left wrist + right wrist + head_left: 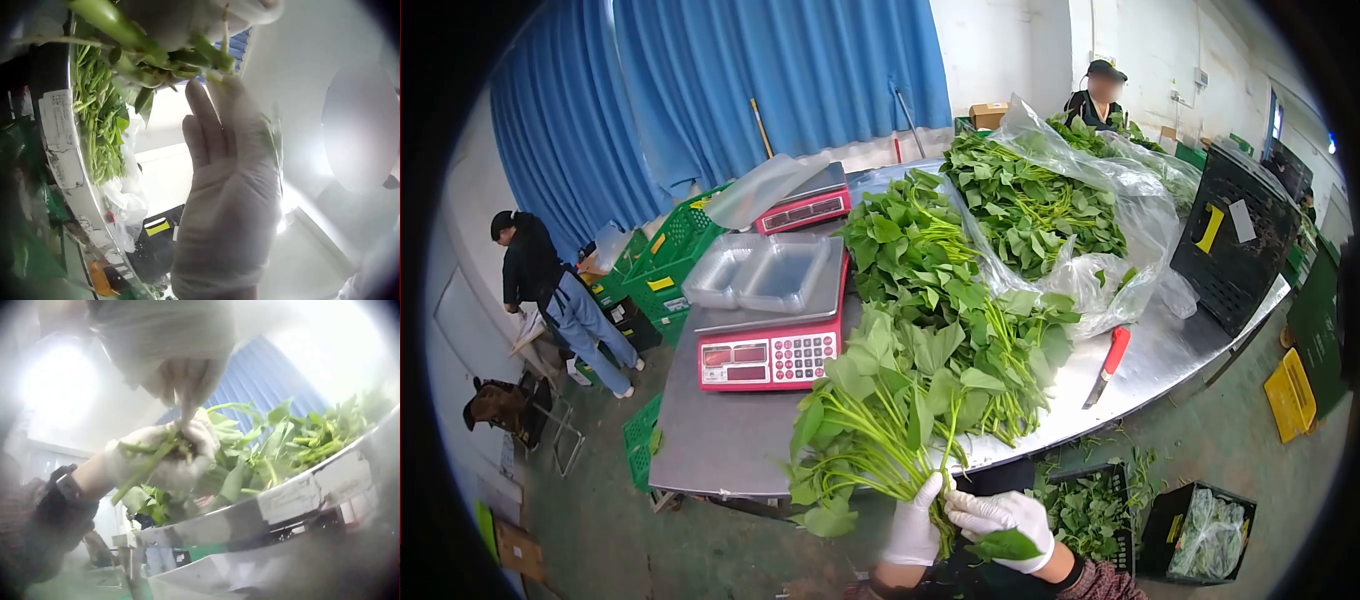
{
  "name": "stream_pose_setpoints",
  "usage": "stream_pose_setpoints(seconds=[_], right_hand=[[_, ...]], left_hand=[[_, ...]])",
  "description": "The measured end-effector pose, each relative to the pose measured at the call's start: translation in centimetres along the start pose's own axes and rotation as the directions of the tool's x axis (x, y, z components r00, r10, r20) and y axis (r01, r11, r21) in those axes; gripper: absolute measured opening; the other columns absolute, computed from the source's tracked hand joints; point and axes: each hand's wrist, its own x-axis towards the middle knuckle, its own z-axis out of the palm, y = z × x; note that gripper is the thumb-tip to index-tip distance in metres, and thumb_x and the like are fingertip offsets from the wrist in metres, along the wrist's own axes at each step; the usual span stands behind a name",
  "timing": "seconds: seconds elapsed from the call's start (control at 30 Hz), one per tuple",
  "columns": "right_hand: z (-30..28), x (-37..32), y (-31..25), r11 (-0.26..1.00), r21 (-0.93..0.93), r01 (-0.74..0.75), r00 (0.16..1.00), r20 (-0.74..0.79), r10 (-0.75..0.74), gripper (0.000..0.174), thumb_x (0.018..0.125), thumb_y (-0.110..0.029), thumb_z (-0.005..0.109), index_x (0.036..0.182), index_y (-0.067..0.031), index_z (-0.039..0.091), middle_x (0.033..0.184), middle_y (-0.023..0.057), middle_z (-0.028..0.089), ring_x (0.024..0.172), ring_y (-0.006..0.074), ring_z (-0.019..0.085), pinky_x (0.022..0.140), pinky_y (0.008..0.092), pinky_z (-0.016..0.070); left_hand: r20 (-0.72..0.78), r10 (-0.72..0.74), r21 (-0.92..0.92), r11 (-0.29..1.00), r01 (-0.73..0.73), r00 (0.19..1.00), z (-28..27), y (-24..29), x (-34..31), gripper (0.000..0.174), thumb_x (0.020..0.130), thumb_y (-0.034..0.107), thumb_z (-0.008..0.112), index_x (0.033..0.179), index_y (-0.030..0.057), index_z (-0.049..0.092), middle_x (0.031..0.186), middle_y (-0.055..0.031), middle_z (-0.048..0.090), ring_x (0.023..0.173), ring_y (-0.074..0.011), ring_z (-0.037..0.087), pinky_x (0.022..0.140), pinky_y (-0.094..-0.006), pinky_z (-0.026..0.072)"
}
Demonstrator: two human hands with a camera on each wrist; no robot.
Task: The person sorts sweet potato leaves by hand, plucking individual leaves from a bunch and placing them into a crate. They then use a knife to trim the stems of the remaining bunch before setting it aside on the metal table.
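A bunch of leafy green stems (880, 440) fans out over the table's near edge, its leaves spreading up and left. My gloved left hand (913, 530) grips it round the lower stems; in the right wrist view those fingers (197, 447) curl about them, cut ends sticking out. My gloved right hand (1005, 522) is close beside, its fingertips pinching at a stem by the left thumb. In the left wrist view the right hand (228, 200) reaches up to the stem ends (206, 59). A single leaf (1006, 545) lies against the right palm.
More greens (960, 270) are heaped along the metal table, some in a clear plastic bag (1140, 200). A red-handled knife (1110, 365) lies to the right. At left stands a red scale (770, 360) with clear trays (785, 275). A crate of greens (1090, 515) sits below.
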Motion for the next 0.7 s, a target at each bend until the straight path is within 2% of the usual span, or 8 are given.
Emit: stream_pose_setpoints(seconds=[0.13,0.2,0.23,0.27,0.33,0.43,0.5,0.7], right_hand=[[1.4,-2.9,-0.3,0.966,0.119,-0.231,0.972,0.062,0.225,0.028,0.071,-0.014,0.069,0.098,-0.0142,0.067,0.093,0.0055,0.068,0.068,0.0206,0.064,0.057,0.0294,0.0494],[2.0,-3.2,0.0,0.917,0.4,0.014,0.995,-0.099,0.028,0.023,0.072,-0.012,0.071,0.094,-0.0086,0.069,0.085,0.009,0.069,0.059,0.0213,0.063,0.05,0.0305,0.0486],[1.2,-2.9,-1.3,0.988,0.156,0.017,0.966,0.253,-0.056,0.019,0.077,-0.013,0.068,0.095,-0.0055,0.068,0.083,0.0106,0.069,0.059,0.0219,0.064,0.052,0.03,0.0503],[1.3,-3.5,-1.3,0.952,0.305,-0.017,0.995,0.094,-0.013,0.018,0.081,-0.014,0.065,0.095,-0.0042,0.067,0.082,0.0103,0.069,0.061,0.0202,0.064,0.055,0.0291,0.0506],[1.4,-4.8,0.5,0.849,0.495,-0.184,0.966,-0.07,0.25,0.018,0.084,-0.012,0.059,0.098,-0.0017,0.064,0.087,0.0107,0.068,0.069,0.018,0.065,0.062,0.0272,0.0506],[-0.8,-2.9,1.1,0.49,0.766,-0.416,0.663,-0.113,0.74,0.017,0.089,-0.009,0.054,0.099,-0.0006,0.065,0.091,0.0098,0.066,0.076,0.0134,0.063,0.071,0.0254,0.0497],[-0.1,-1.8,3.1,0.568,0.611,-0.551,0.744,0.051,0.666,0.018,0.088,-0.013,0.057,0.102,-0.0038,0.065,0.092,0.0078,0.065,0.078,0.0127,0.061,0.071,0.0248,0.0485],[2.0,0.9,2.8,0.214,0.85,-0.481,0.794,0.319,0.518,0.02,0.087,-0.017,0.062,0.1,-0.0026,0.065,0.091,0.0007,0.064,0.075,0.0089,0.055,0.068,0.0241,0.0445]], left_hand=[[0.092,-0.01,0.021,1.0,0.008,0.996,1.2,0.9,-1.3,0.02,0.086,0.023,0.063,0.089,0.0058,0.054,0.074,-0.0015,0.053,0.063,-0.0119,0.05,0.058,-0.0253,0.0417],[0.122,-0.041,-0.054,0.997,0.048,0.992,1.1,0.8,-0.6,0.021,0.087,0.024,0.063,0.088,0.0052,0.053,0.073,-0.0022,0.052,0.063,-0.0124,0.049,0.058,-0.0253,0.0405],[0.158,-0.064,-0.122,0.989,0.084,0.985,1.1,0.9,-0.3,0.022,0.087,0.024,0.063,0.088,0.0047,0.053,0.072,-0.0028,0.052,0.062,-0.0128,0.048,0.057,-0.0253,0.0392],[0.158,-0.08,-0.14,0.985,0.103,0.984,1.3,1.2,-0.1,0.025,0.087,0.026,0.063,0.086,0.0034,0.052,0.07,-0.0033,0.05,0.059,-0.0136,0.047,0.056,-0.026,0.0371],[0.202,-0.068,-0.127,0.987,0.095,0.977,1.2,1.6,-0.1,0.025,0.087,0.025,0.063,0.085,0.0029,0.052,0.069,-0.0031,0.05,0.058,-0.0137,0.046,0.056,-0.0263,0.037],[0.294,-0.079,-0.078,0.991,0.106,0.953,0.9,1.7,-0.7,0.027,0.085,0.026,0.065,0.088,0.0011,0.054,0.066,-0.0031,0.05,0.053,-0.0142,0.045,0.054,-0.0272,0.0367],[0.325,-0.117,0.025,0.993,0.115,0.938,0.5,1.2,-1.2,0.029,0.083,0.026,0.066,0.095,0.0005,0.057,0.065,-0.0042,0.052,0.05,-0.0146,0.045,0.05,-0.0277,0.0363],[0.403,-0.194,0.072,0.981,0.181,0.895,-0.4,2.2,-1.4,0.038,0.082,0.027,0.067,0.107,0.0006,0.054,0.065,-0.0048,0.054,0.05,-0.0119,0.045,0.046,-0.0253,0.0357]])
